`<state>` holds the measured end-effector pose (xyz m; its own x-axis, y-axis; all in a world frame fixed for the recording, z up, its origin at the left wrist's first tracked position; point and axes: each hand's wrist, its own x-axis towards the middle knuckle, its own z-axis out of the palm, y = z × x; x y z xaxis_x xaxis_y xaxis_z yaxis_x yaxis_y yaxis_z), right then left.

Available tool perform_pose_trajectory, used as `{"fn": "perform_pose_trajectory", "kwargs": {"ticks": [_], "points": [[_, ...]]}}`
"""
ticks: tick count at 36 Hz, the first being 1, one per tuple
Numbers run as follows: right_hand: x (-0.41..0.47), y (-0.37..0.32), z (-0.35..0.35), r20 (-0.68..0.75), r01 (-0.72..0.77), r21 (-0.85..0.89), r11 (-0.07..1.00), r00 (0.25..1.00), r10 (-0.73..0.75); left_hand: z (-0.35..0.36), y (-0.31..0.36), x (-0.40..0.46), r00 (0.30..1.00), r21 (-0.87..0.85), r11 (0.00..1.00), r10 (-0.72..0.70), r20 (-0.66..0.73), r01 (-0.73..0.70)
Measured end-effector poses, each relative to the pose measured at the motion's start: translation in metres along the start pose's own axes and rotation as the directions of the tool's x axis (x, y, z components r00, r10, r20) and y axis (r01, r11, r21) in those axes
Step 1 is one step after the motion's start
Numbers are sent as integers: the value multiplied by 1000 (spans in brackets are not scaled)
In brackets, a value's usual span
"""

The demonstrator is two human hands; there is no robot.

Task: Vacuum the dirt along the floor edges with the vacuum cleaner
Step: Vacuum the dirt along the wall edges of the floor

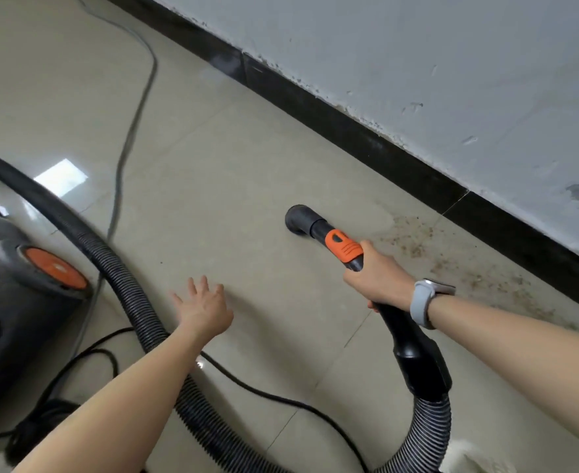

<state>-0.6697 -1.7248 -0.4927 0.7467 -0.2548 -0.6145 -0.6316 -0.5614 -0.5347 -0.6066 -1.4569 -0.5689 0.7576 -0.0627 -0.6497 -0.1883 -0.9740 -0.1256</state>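
My right hand (378,276) grips the black vacuum wand just behind its orange collar (343,246). The round black nozzle (298,218) at the wand's tip sits on the beige tiled floor, a little left of the dirt. Brown dirt specks (417,238) lie scattered along the floor edge beside the black baseboard (366,138), continuing to the right toward my wrist. My left hand (204,307) hovers over the floor with fingers spread, holding nothing. The ribbed black hose (124,281) runs from the wand's rear around to the grey vacuum body (18,302) at the left.
A grey cable (134,124) trails across the floor toward the far left. A thin black power cord (264,394) loops on the tiles under my left arm. The pale wall (451,63) above the baseboard is scuffed and flaking.
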Motion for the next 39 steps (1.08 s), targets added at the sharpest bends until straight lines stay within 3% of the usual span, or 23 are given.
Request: {"fn": "perform_pose_trajectory", "kwargs": {"ticks": [3,8,12,16,24,28,35,39], "points": [[7,-31,21,58,102,-139,985,994,-95,9,-35,-7,990,13,990,-144,-14,144],[16,-77,53,216,273,-271,923,952,-218,23,-84,-20,933,-245,913,-353,-68,327],[14,-98,75,381,375,-286,882,889,-254,31,-99,-29,909,-638,688,-415,46,346],[11,-103,90,487,432,-307,848,837,-251,37,-107,-29,896,-760,568,-443,41,316],[36,-144,111,327,462,-373,805,877,-352,51,-124,-39,861,-715,661,-480,-169,228],[44,-169,128,312,472,-365,803,874,-372,48,-129,-39,839,-704,687,-481,-256,179],[35,-155,135,420,516,-364,776,834,-358,46,-128,-36,786,-682,716,-503,-359,147],[42,-164,139,350,499,-390,774,858,-377,43,-129,-34,752,-672,728,-518,-408,137]]}}
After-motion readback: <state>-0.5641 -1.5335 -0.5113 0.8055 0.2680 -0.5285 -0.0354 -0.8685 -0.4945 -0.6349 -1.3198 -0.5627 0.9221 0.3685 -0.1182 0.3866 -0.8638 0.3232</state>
